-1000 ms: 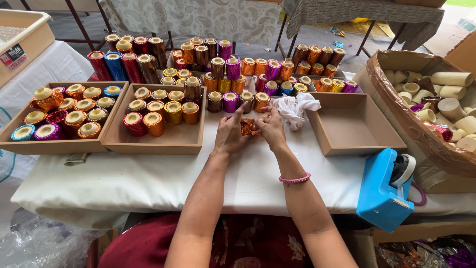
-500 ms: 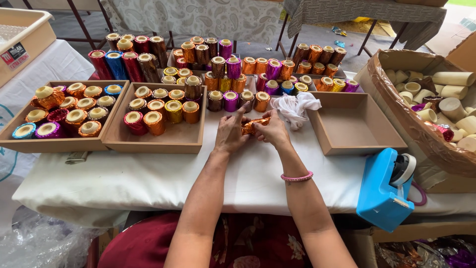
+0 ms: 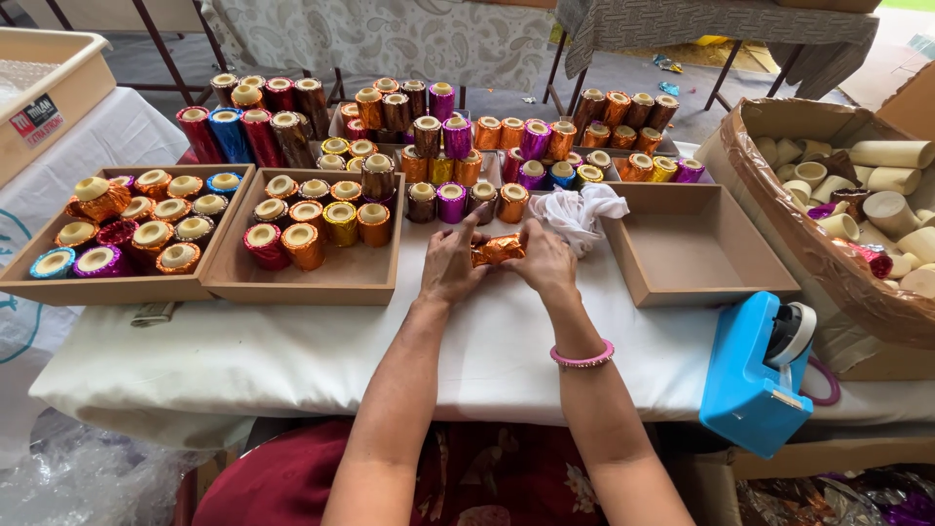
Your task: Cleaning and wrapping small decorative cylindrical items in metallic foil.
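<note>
Both hands met over the white cloth of the table (image 3: pixel 292 360), just in front of the rows of foil-covered spools. The left hand (image 3: pixel 450 265) and the right hand (image 3: pixel 547 263) each gripped one end of a single spool wrapped in orange foil (image 3: pixel 498 250), which lay on its side between them, lifted slightly clear of the cloth. The fingers of both hands were curled narrowly around it; the left forefinger pointed up and away from the spool.

The spool appeared light, a short cardboard tube under thin metallic foil. In my judgement the core would be stiff enough to take a firm pinch, while the foil would crease, tear or slip if rubbed hard. The soundest hold would be at the two ends, where the fingers already sat, leaving the wrapped side unmarked.

A crumpled white rag (image 3: pixel 577 212) lay just beyond the right hand, beside an empty cardboard tray (image 3: pixel 682 255). Two further trays held finished spools standing upright: one near the left hand (image 3: pixel 321 282) and one at the far left (image 3: pixel 117 287). A blue tape dispenser (image 3: pixel 755 375) stood at the table's right edge, well apart from the hands. A large box of bare tubes (image 3: pixel 857 195) stood at the far right. A pink bangle (image 3: pixel 582 356) circled the right wrist.
</note>
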